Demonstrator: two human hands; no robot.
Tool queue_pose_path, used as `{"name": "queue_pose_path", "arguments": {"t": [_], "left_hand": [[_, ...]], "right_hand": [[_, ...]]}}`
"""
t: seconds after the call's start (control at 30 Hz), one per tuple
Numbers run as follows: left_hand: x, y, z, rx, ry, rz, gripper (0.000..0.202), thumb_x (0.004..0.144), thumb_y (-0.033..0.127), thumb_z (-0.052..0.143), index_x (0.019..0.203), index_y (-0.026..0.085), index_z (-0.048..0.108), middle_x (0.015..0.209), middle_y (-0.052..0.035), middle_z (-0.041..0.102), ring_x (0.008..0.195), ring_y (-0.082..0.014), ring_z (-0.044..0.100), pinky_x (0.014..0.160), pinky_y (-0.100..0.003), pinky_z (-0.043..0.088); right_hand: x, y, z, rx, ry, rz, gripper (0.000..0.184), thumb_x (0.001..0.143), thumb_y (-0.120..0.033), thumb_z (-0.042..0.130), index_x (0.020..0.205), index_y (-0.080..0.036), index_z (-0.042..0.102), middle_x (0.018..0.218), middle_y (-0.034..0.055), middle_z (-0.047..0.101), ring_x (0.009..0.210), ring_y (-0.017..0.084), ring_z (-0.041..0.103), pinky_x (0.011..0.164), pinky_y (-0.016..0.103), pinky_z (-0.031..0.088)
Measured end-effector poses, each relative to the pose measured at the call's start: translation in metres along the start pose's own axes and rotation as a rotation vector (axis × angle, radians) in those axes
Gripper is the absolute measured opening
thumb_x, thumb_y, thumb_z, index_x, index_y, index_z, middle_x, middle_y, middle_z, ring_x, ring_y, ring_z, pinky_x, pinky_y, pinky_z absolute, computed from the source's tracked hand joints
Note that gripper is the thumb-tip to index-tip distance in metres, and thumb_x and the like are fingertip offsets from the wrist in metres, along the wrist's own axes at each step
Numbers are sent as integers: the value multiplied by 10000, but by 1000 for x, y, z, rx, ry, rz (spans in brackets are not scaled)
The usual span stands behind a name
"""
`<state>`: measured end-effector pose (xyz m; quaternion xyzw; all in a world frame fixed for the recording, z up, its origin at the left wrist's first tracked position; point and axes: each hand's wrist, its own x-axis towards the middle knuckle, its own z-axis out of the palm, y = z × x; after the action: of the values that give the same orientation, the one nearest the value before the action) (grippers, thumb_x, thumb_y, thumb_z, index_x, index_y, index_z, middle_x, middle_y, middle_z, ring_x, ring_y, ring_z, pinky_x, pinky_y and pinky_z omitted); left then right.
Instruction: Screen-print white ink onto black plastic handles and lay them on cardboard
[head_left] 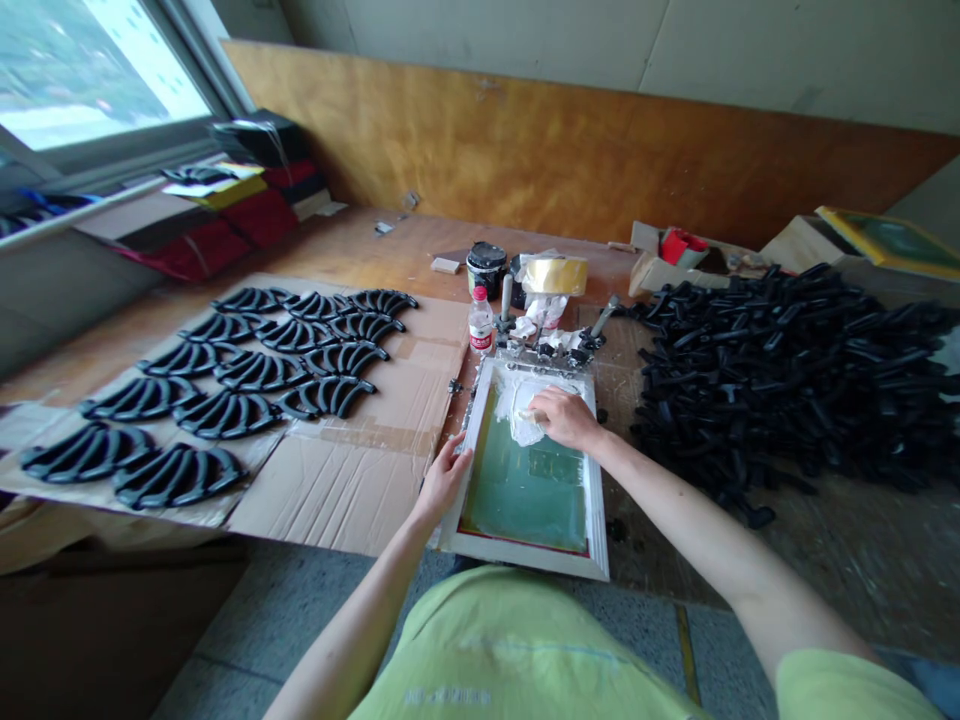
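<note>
A screen printing frame (600, 520) with a pale border and a green mesh (525, 490) lies in front of me. White ink (517, 385) is smeared thickly over the far part of the mesh. My left hand (444, 482) grips the frame's left edge, thumb on top and the other fingers partly hidden. Over the inked end, my right hand (566, 418) is closed on a small pale piece (534, 415), mostly covered by the fingers. Metal hinge clamps (551, 355) sit at the frame's far end.
Rows of black curved handles (232, 410) lie on cardboard (352, 490) to the left. A large heap of black handles (772, 380) is at right. Behind the frame stand a red-capped bottle (481, 322), an ink tub (486, 265) and a yellow tape roll (555, 275).
</note>
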<state>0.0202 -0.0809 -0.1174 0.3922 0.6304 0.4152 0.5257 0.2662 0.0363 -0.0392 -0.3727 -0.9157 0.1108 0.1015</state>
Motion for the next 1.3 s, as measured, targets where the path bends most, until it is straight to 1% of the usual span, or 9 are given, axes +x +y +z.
{"name": "queue_pose_path", "arguments": {"t": [0.2, 0.3, 0.5, 0.67, 0.8, 0.93, 1.13, 1.23, 1.3], "left_hand": [[-2, 6, 1, -83, -10, -41, 701, 760, 577, 620, 1336, 194, 501, 879, -51, 711, 703, -174, 641, 608, -257, 482], [-6, 18, 0, -117, -32, -71, 728, 748, 562, 644, 1347, 182, 479, 855, -55, 706, 683, -174, 640, 581, -252, 482], [-23, 73, -13, -208, -80, -59, 725, 763, 598, 607, 1372, 229, 473, 883, -44, 691, 598, -140, 595, 523, -231, 459], [-14, 143, -6, -209, 20, 140, 611, 771, 672, 527, 1120, 182, 632, 975, -47, 676, 783, -185, 635, 617, -244, 495], [8, 179, 16, -357, 68, 308, 574, 803, 603, 511, 1204, 194, 548, 1027, -59, 658, 900, -200, 645, 646, -242, 508], [11, 150, 42, -440, 124, 197, 577, 832, 598, 491, 1261, 212, 466, 1017, -68, 663, 811, -158, 647, 594, -218, 490], [-27, 55, 76, -348, -226, -332, 616, 759, 687, 532, 1095, 172, 551, 913, -107, 698, 769, -202, 672, 564, -266, 496], [-25, 33, 50, -241, -54, -327, 550, 720, 679, 548, 917, 166, 573, 699, -49, 668, 597, -165, 635, 488, -234, 439], [-14, 20, 10, -45, 112, -292, 532, 722, 686, 496, 825, 170, 568, 561, -22, 617, 458, -148, 557, 434, -235, 392]], "right_hand": [[-23, -7, 22, 26, 55, -51, 219, 825, -76, 510, 935, -183, 666, 897, 60, 641, 932, 204, 543, 788, 281, 424], [-6, 0, 8, 78, 82, 18, 166, 857, -198, 586, 1000, -212, 668, 912, 37, 644, 890, 187, 570, 778, 271, 427], [47, 45, -42, 11, 239, 273, 550, 841, -302, 638, 1369, -312, 487, 1028, 42, 626, 870, 202, 593, 791, 295, 446], [-7, 105, -44, 60, 575, 655, 312, 912, -274, 458, 1164, -168, 610, 954, 91, 657, 856, 218, 608, 815, 325, 454], [-51, 96, 8, 150, 412, 724, 241, 872, -306, 532, 1056, -172, 612, 886, 76, 666, 817, 218, 610, 753, 332, 475], [-55, 40, 49, 130, 168, 375, 307, 794, -277, 688, 1086, -216, 616, 1020, 73, 639, 992, 223, 582, 882, 372, 452], [-53, -50, 52, 95, 237, 220, 145, 902, -267, 559, 1003, -229, 657, 949, 70, 617, 957, 206, 553, 857, 317, 453], [-73, -49, 51, 152, 202, 105, 206, 942, -241, 481, 1062, -271, 646, 966, 35, 634, 927, 168, 573, 830, 267, 444], [-97, -15, 48, 119, 255, 311, 233, 946, -197, 443, 1064, -251, 637, 986, 39, 638, 926, 165, 582, 822, 261, 437]]}}
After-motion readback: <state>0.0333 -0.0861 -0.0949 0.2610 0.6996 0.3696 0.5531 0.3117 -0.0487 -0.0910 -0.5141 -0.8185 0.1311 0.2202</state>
